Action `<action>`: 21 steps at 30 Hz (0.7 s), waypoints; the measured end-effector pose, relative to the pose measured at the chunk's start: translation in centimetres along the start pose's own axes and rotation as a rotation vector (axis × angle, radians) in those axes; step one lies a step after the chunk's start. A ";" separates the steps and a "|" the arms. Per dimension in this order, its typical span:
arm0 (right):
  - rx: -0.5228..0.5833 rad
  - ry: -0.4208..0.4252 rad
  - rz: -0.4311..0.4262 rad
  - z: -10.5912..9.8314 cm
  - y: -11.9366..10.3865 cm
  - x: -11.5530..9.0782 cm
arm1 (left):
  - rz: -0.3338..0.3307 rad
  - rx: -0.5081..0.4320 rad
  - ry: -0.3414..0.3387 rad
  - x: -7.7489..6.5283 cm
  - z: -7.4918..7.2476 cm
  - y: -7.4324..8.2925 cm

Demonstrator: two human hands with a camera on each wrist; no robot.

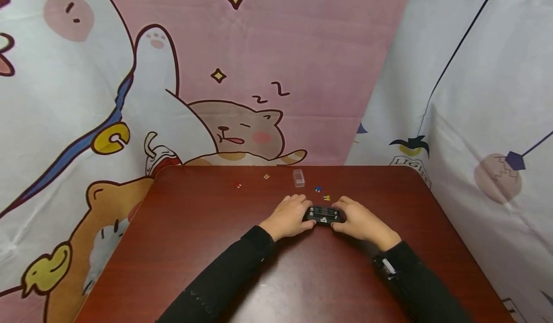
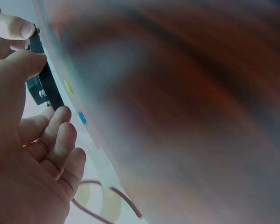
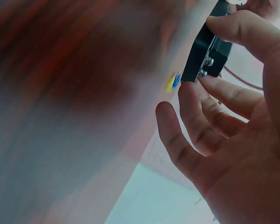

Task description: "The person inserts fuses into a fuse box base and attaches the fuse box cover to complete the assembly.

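A small black terminal block (image 1: 324, 215) with silver screws lies between the two hands over the table. My left hand (image 1: 290, 216) holds its left end between thumb and fingers. At the opposite end, my right hand (image 1: 362, 221) grips it with the thumb on the near side and fingers on the far side. In the left wrist view the black block (image 2: 50, 86) appears edge-on, with the left thumb pressed against it. The right wrist view shows screws on the block's end (image 3: 196, 58), close by the right fingertips. The fingers cover both ends in the head view.
Beyond the hands lie small yellow pieces (image 1: 326, 198) and blue pieces (image 1: 318, 189). A clear plastic box (image 1: 298, 178) stands near the table's far edge. Tan pieces (image 1: 266, 176) and red pieces (image 1: 238, 185) are farther left. A printed cloth (image 1: 324, 73) hangs behind the brown table (image 1: 194, 227).
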State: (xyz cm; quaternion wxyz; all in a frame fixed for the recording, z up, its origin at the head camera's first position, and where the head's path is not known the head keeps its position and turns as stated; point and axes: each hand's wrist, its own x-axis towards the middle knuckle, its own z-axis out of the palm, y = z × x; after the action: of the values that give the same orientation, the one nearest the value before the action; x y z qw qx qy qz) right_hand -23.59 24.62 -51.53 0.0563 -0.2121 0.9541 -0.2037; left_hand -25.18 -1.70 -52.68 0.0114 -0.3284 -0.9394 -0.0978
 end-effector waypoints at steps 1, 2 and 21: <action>-0.005 0.000 -0.003 0.1 -0.4 0.4 | -0.007 -0.007 0.006 -0.3 -0.1 -0.4; -0.008 -0.001 -0.008 0.3 -0.8 0.8 | -0.016 -0.013 0.009 -0.6 -0.2 -0.9; -0.033 -0.041 -0.073 3.5 -5.8 5.2 | -0.145 -0.073 0.020 -5.4 -1.3 -5.5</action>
State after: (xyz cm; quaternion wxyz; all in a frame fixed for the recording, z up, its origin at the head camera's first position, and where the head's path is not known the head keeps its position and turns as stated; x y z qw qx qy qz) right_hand -25.36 16.29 -52.42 0.0647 -0.2520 0.9476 -0.1854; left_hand -24.40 -9.49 -52.87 0.0016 -0.2585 -0.9564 -0.1357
